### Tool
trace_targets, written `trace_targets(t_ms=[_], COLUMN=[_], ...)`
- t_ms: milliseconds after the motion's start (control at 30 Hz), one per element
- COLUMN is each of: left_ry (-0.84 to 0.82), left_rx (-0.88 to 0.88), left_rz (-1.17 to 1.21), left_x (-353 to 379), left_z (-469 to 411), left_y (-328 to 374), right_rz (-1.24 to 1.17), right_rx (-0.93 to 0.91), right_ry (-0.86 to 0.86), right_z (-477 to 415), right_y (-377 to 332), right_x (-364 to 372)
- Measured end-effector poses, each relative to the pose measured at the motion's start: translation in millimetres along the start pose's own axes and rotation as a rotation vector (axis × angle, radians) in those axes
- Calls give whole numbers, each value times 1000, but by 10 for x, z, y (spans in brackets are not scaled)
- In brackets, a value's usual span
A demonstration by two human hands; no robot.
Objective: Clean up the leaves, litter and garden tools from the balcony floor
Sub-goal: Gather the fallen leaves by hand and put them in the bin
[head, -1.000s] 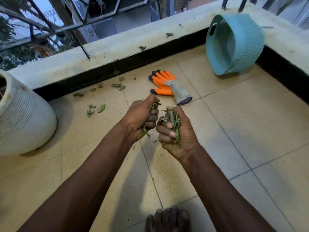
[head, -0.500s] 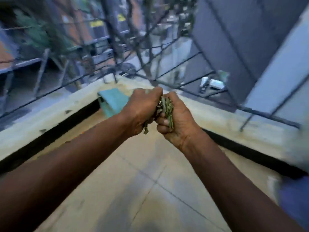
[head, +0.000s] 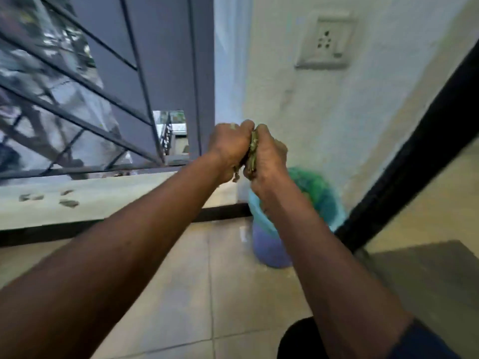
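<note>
My left hand (head: 229,149) and my right hand (head: 269,158) are pressed together at chest height, each gripping a bunch of green leaves (head: 252,151) that shows between the palms. Below and just right of the hands stands a purple bin with a green-blue liner (head: 272,244) in the corner by the white wall. My right forearm hides part of its mouth. A few loose leaves (head: 68,202) lie on the concrete ledge (head: 129,195) at the left.
A metal railing (head: 77,120) runs above the ledge on the left. A wall socket (head: 326,40) sits high on the white wall. A black door frame (head: 404,161) slants at the right, with a dark mat (head: 427,275) below it.
My view has swung right from the floor with the gloves and basket to the corner with the bin. Both hands kept hold of the leaves and came closer together.
</note>
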State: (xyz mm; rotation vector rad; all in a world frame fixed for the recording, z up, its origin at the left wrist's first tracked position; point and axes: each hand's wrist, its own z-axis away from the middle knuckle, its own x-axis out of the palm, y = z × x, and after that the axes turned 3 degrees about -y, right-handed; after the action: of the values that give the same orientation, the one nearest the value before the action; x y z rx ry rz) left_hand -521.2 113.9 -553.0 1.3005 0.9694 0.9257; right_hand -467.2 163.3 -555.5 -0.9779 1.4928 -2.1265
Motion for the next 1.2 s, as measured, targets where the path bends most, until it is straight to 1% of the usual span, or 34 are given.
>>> trace_targets(t_ms=[133, 200, 267, 333, 367, 467, 533, 600, 700, 733, 767, 800, 833, 867, 900, 967, 1067, 1133, 1200], left_ry=[-102, -137, -168, -191, -220, -443, -501, -430, -235, -207, -236, -309, -390, -436, -443, -383, -394, -309, -229], left_rx=[-144, -193, -192, -125, -81, 106, 223, 325, 544, 587, 592, 563, 511, 483, 492, 550, 542, 534, 543], left_rz=[38, 42, -30, -187, -308, -788, -998, -1042, -908, -882, -930, -1040, -1167, -1244, -1256, -1239, -1259, -1183, -1146], left_x=[711, 915, 1057, 1131, 1149, 1128, 1076, 1003, 879, 847, 823, 820, 828, 830, 837, 835, 806, 709, 563], left_z=[-127, -161, -185, -153, -149, -176, -244, -294, -293, -264, -242, -220, -196, -186, -185, -182, -162, -164, -154], left_y=[-432, -609, -758, -848, -887, -965, -971, -930, -868, -863, -868, -892, -933, -981, -1007, -984, -909, -857, -814], right_rz=[212, 349, 495, 580, 629, 814, 936, 977, 948, 947, 990, 1070, 1163, 1244, 1298, 1338, 1357, 1351, 1424], right_rx=[-45, -60, -98, -131, -133, -71, -65, -142, -336, -382, -391, -364, -310, -259, -229, -233, -276, -321, -405], right_ry=[191, 250, 281, 292, 282, 139, 62, 80, 204, 229, 222, 174, 105, 37, 0, 7, -11, 19, 71], right_z=[-367, -467, -535, -631, -671, -769, -818, -855, -886, -894, -890, -894, -897, -921, -919, -927, -915, -839, -756], right_y=[42, 79, 116, 153, 166, 238, 262, 238, 142, 123, 115, 132, 164, 205, 216, 190, 83, 49, 78], right_x=[-633, -871, -1086, -1276, -1353, -1472, -1521, -1572, -1601, -1608, -1605, -1610, -1622, -1632, -1639, -1609, -1495, -1356, -1191])
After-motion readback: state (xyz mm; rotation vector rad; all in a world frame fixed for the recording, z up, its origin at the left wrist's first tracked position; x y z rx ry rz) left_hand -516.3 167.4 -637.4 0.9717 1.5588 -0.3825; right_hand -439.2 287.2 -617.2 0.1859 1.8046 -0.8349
